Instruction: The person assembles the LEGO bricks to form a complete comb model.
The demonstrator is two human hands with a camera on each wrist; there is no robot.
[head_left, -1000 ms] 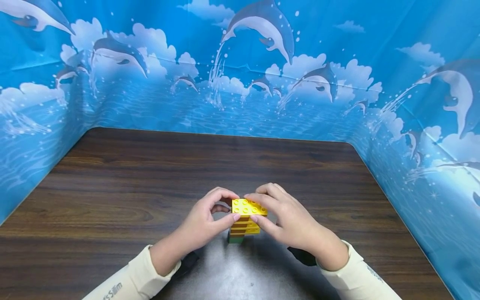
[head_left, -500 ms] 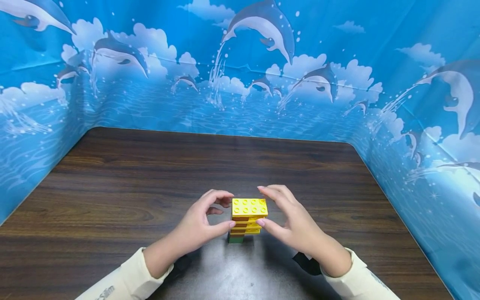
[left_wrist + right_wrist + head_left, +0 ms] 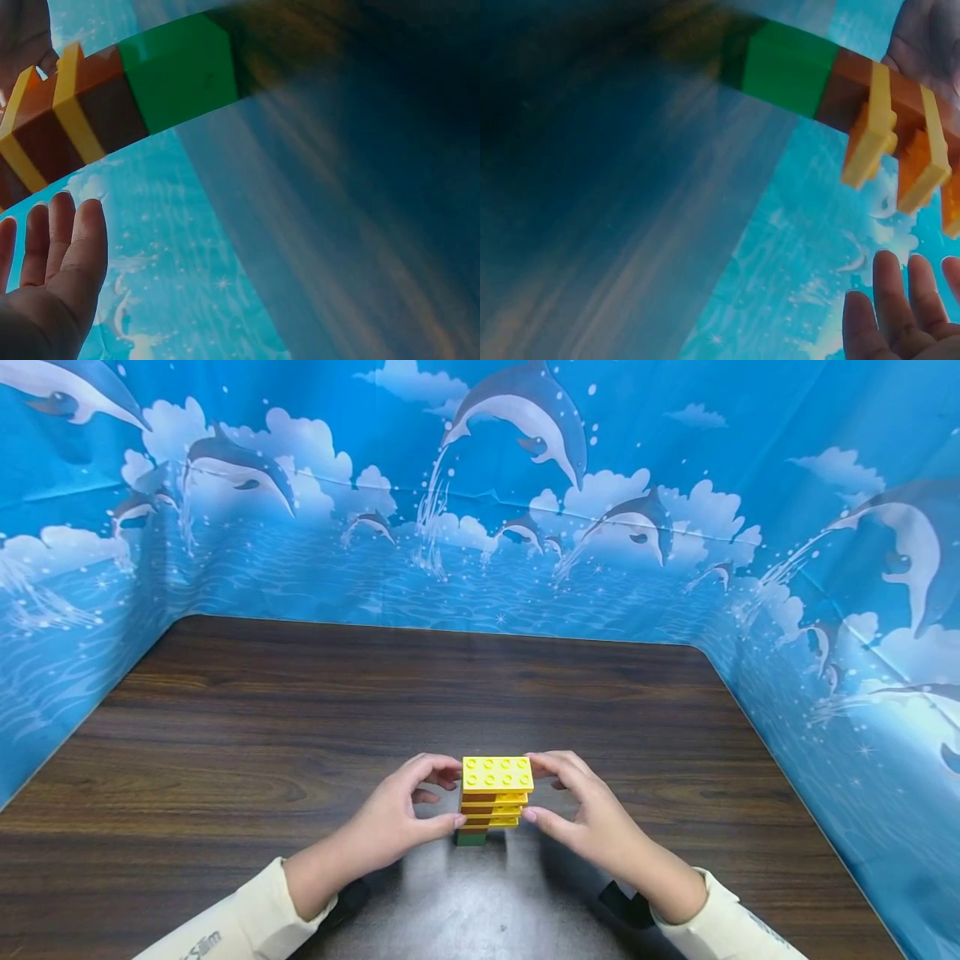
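A tower of building bricks stands upright on the table, with a green brick (image 3: 471, 838) at its base. Above that, brown bricks (image 3: 112, 105) alternate with thin yellow plates (image 3: 874, 139) that jut out to the right. An eight-studded yellow piece (image 3: 497, 774) tops the stack. My left hand (image 3: 386, 817) is at the tower's left side, fingers loosely bent, thumb by its front left edge. Opposite it, my right hand (image 3: 596, 822) has its thumb and fingertips near the plates' right ends. Both wrist views show relaxed fingers apart from the bricks; light contact elsewhere is unclear.
The dark wood-grain table (image 3: 300, 710) extends beyond the tower on all sides. A blue curtain (image 3: 480, 577) printed with dolphins encloses its back and sides. Pale sleeves (image 3: 247, 906) cover both forearms.
A second ago both hands were touching the top yellow piece. They have since drawn apart and moved down to the tower's sides. The tower keeps its place and shape.
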